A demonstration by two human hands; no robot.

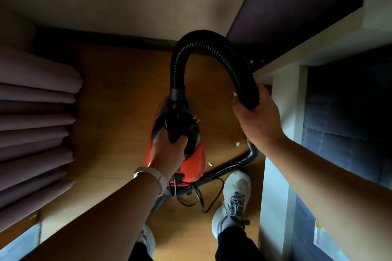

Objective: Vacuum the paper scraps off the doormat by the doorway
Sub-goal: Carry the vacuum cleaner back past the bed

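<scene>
A red canister vacuum [194, 160] hangs over the wooden floor, and my left hand [169, 150] grips its black top handle. A black ribbed hose [203, 48] arches up from the vacuum's front and down to my right hand [257, 121], which grips it. Below that hand the hose continues into a grey bent tube [252, 155] near the floor. Small white paper scraps [237, 143] lie on the floor beside the vacuum, and others [251, 61] lie on a dark mat [254, 54] at the far right. Most of the mat is hidden by the white frame.
Folded purple curtains [36, 125] hang along the left. A white door frame [277, 154] and a dark panel [347, 116] stand on the right. A thin power cord [201, 197] loops on the floor behind the vacuum, near my white shoe [233, 203].
</scene>
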